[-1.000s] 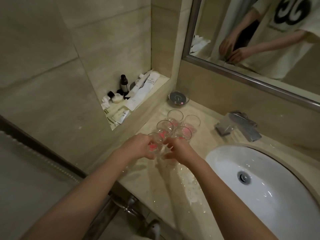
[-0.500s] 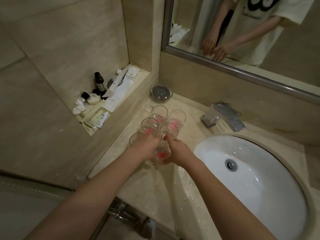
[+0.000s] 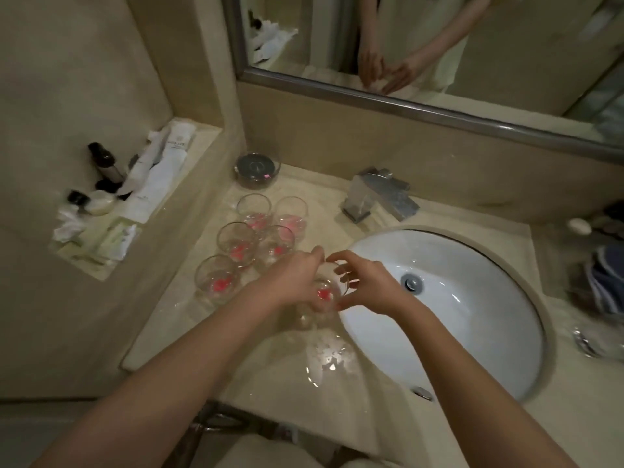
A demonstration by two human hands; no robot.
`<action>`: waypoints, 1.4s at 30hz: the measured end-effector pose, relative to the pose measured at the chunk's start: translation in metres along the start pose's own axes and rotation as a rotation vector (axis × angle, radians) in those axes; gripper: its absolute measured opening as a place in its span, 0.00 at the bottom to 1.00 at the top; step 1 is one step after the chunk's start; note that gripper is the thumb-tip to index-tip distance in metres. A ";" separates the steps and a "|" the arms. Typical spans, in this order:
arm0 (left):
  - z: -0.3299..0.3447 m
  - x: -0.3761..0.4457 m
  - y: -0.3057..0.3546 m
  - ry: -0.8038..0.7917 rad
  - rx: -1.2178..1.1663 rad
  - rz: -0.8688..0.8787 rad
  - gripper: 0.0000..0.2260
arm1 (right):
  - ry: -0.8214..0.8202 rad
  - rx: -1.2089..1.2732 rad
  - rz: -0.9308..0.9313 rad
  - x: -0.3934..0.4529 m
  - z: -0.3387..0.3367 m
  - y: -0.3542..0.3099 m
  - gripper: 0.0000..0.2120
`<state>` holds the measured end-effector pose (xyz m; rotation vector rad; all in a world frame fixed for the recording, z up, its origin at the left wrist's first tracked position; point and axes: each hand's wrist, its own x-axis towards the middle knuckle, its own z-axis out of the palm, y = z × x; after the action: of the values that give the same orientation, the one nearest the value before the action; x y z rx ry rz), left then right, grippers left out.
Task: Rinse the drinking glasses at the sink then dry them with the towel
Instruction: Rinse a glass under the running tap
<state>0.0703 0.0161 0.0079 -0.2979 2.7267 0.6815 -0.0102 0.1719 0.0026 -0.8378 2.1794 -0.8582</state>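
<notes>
A view from above of two bare forearms reaching over a beige stone bathroom counter. Both hands meet on one clear drinking glass with a red mark at its bottom, held just above the counter at the left rim of the white oval sink. The left hand wraps the glass from its left side, fingers curled round the wall. The right hand grips it from the right, thumb and forefinger arched over the rim and the other fingers bent against the side. Just left of and beyond the held glass, five more glasses of the same kind stand upright on the counter, packed close together, each showing pink or red at the base; the nearest of them sits just beside the left wrist. Below the grip, towards the person, the counter is wet with a shining puddle. Beyond and to the right of the grip, a square chrome faucet stands behind the basin. Farther beyond, past the cluster, is a small round dark dish. Far left of the hands, a wall recess holds toiletries: tubes, small dark bottles and sachets. Above the counter, a mirror reflects the person's arms and pale shirt. At the far right, blurred, lies blue fabric; whether it is the towel cannot be told.
</notes>
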 end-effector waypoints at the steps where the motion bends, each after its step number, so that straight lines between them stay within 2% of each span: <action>1: 0.005 0.009 0.009 -0.003 -0.080 0.018 0.32 | 0.020 0.013 0.013 -0.005 -0.010 0.007 0.36; 6: 0.019 0.045 0.049 -0.071 -0.452 0.035 0.38 | 0.140 0.169 0.097 -0.026 -0.052 0.047 0.34; 8: 0.023 0.058 0.060 -0.071 -0.546 0.018 0.37 | 0.176 0.250 0.131 -0.028 -0.063 0.061 0.32; 12: 0.038 0.085 0.073 -0.017 -0.549 -0.068 0.35 | 0.193 0.257 0.177 -0.019 -0.092 0.088 0.24; 16: 0.047 0.105 0.078 0.045 -0.522 -0.150 0.41 | 0.435 0.203 0.167 0.010 -0.131 0.099 0.13; 19: 0.052 0.121 0.081 0.083 -0.557 -0.194 0.42 | 0.570 0.168 0.121 0.049 -0.149 0.098 0.12; 25: 0.051 0.148 0.084 0.127 -0.575 -0.207 0.38 | 0.524 0.161 0.075 0.115 -0.146 0.088 0.14; 30: 0.051 0.158 0.084 0.145 -0.605 -0.198 0.35 | 0.582 0.198 0.036 0.126 -0.141 0.093 0.11; 35: 0.053 0.161 0.086 0.138 -0.652 -0.201 0.35 | 0.563 0.219 0.035 0.134 -0.151 0.098 0.11; 39: 0.056 0.164 0.085 0.141 -0.766 -0.212 0.33 | 0.553 0.210 0.037 0.140 -0.154 0.103 0.11; 42: 0.057 0.163 0.082 0.118 -0.937 -0.241 0.36 | 0.519 0.276 0.080 0.136 -0.154 0.109 0.12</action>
<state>-0.0892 0.0946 -0.0624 -0.8641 2.2069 1.8569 -0.2397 0.1868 -0.0334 -0.4163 2.4227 -1.4180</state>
